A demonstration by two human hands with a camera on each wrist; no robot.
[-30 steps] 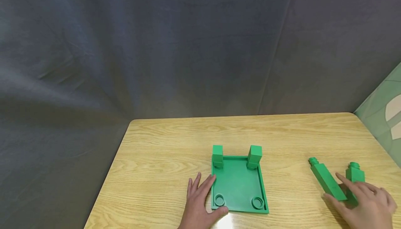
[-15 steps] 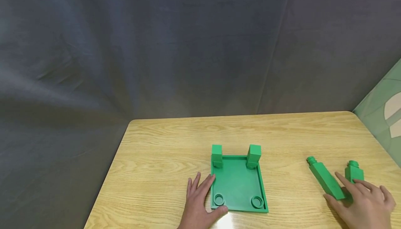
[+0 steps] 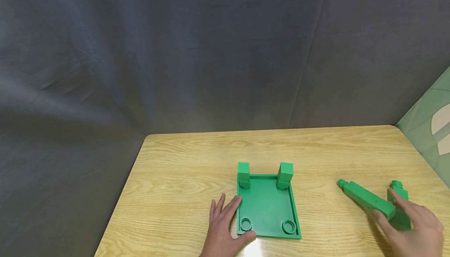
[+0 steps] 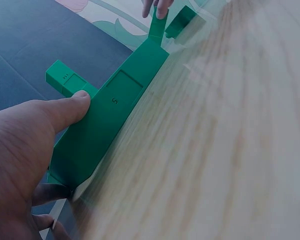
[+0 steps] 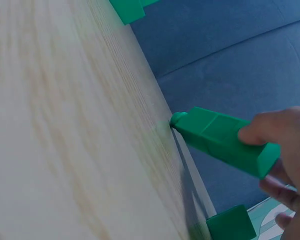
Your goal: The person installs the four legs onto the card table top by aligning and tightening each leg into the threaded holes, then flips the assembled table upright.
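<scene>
A green square tabletop (image 3: 268, 206) lies underside up, with a raised rim. Two square table legs, the left one (image 3: 244, 175) and the right one (image 3: 285, 175), stand at its far corners; round sockets sit at the near ones. My left hand (image 3: 223, 229) holds the near left corner, thumb on the front wall and fingers along the left side. My right hand (image 3: 415, 222) grips a loose table leg (image 5: 220, 137) by its plain end, thumb on one face. Its threaded end points left, and it is tilted off the table. Another loose leg (image 3: 397, 190) lies just behind, partly hidden by the hand.
The wood-grain table (image 3: 183, 171) ends at a back edge. A dark grey curtain (image 3: 225, 54) hangs behind it and on the left. On the right is a pale green patterned cloth (image 3: 436, 120).
My right hand has taken hold of the nearer loose leg, raised its plain end and swung its threaded end leftward. The left hand and tabletop have stayed in place.
</scene>
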